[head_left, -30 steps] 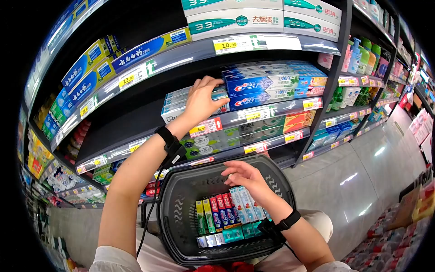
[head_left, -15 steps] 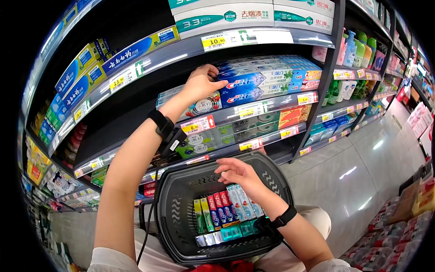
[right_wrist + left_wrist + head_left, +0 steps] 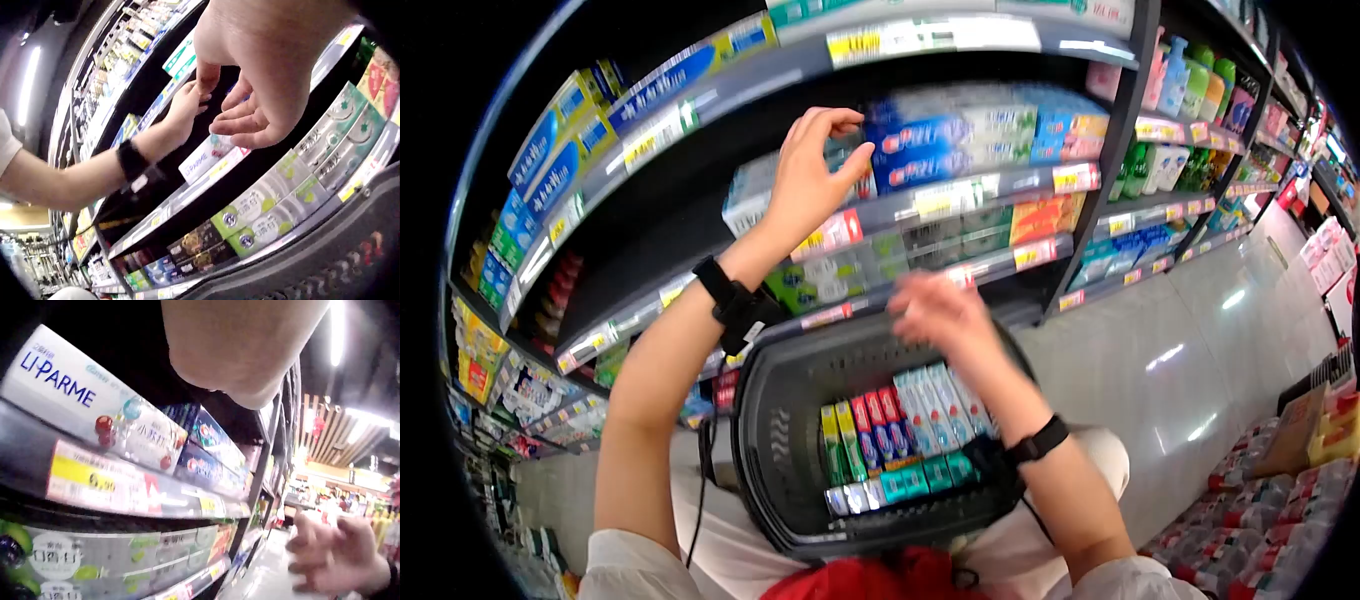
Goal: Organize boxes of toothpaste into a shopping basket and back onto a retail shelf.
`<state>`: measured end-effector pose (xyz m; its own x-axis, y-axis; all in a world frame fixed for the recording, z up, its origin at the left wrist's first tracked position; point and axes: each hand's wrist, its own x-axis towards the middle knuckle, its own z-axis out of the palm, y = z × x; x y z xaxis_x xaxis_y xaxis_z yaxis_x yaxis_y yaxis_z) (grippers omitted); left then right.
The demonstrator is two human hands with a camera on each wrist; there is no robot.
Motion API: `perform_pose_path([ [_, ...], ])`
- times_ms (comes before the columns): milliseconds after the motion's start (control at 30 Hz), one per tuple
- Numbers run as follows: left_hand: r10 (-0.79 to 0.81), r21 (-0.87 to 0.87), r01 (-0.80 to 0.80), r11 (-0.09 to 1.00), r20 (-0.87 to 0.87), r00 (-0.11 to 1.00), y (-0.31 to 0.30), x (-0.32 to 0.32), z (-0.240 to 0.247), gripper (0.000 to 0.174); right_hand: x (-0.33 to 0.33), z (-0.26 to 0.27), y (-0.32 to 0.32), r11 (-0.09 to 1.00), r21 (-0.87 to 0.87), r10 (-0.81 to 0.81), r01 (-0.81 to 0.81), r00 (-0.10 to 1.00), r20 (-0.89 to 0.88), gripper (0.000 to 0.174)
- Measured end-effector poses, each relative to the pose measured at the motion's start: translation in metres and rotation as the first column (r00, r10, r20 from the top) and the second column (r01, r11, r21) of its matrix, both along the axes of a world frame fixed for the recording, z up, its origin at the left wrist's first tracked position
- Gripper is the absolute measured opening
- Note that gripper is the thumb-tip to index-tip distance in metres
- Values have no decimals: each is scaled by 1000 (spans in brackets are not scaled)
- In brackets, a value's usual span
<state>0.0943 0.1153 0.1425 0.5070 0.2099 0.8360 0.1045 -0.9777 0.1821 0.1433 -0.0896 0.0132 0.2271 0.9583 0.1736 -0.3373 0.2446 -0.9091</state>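
Note:
My left hand is at the middle shelf, in front of the white LI-PARME toothpaste boxes. Its thumb and fingers are spread in a loose curve with nothing visible between them. Right beside the fingertips stand stacked blue Crest toothpaste boxes. Blurred in the head view, my right hand hovers over the far rim of a black shopping basket. Its relaxed fingers hold nothing. Inside the basket lie toothpaste boxes in rows: green-yellow, red-blue, pale blue, teal and silvery ones.
Below runs a shelf of grey-green toothpaste boxes. Blue-yellow boxes fill the upper left shelf, and pump bottles stand at the right. A price-tag rail edges the shelf. Wrapped bottles are stacked at lower right.
My left hand has come slightly away from the boxes, its thumb and fingers spreading. The right hand has moved up a little over the basket. The head view has shifted, and shelf items appear blurred.

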Motion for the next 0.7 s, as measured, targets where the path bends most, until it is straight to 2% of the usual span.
perform_pose_path([
  [33,-27,45,28,999,-19,999,-17,-12,-4,31,9,4,-2,998,31,-56,56,998,-20,39],
  [67,-105,121,112,986,-67,992,-30,-22,-14,24,17,10,-4,991,25,-126,129,988,-92,39],
  [100,-181,198,212,957,-160,970,-41,-32,-30,20,27,13,-7,977,102,-180,188,980,-84,39],
  [133,-217,143,309,940,-446,868,-57,-51,-68,17,40,24,-14,941,122,-290,315,938,-189,39],
  [167,-240,105,411,906,-673,700,-66,-61,-101,16,46,22,-15,917,126,-337,379,904,-265,34],
  [200,-262,-6,378,926,-730,631,-69,-64,-128,16,47,24,-16,919,105,-347,379,908,-236,33],
  [233,-322,-164,322,932,-780,536,-79,-73,-173,16,53,31,-24,884,112,-410,454,868,-280,34],
  [300,-312,-276,148,950,-783,538,-85,-78,-220,23,58,32,-27,888,135,-385,439,872,-302,36],
  [333,-406,-597,-159,787,-694,594,-98,-82,-275,29,60,34,-31,882,149,-389,446,870,-304,35],
  [367,-431,-791,-407,457,-597,677,-104,-81,-330,36,64,36,-32,872,183,-389,454,870,-304,34],
  [400,-429,-699,-526,485,-714,554,-90,-82,-356,52,66,33,-30,867,204,-393,454,876,-281,33],
  [433,-573,-724,-677,-136,-500,650,-107,-82,-360,61,65,36,-34,863,196,-398,467,864,-308,33],
  [500,-602,-738,-596,-317,-328,728,-110,-84,-371,64,66,40,-37,883,210,-335,419,878,-341,29],
  [533,-461,-778,-545,-312,-377,803,-126,-72,-385,75,74,36,-40,878,180,-368,444,864,-343,29],
  [567,-444,-824,-546,-148,-438,782,-133,-72,-384,78,72,41,-40,872,163,-385,461,853,-351,29],
  [600,-428,-822,-548,-158,-443,788,-126,-72,-378,76,62,45,-44,882,121,-376,455,835,-402,30],
  [633,-452,-805,-568,-171,-448,771,-131,-60,-380,73,64,44,-58,875,273,-262,399,866,-427,32],
  [667,-547,-869,-474,-140,-331,769,-137,-56,-355,71,73,39,-53,863,275,-282,425,855,-436,32],
  [700,-505,-844,-531,75,-491,710,-144,-56,-339,58,74,45,-42,850,296,-286,436,854,-435,32],
])
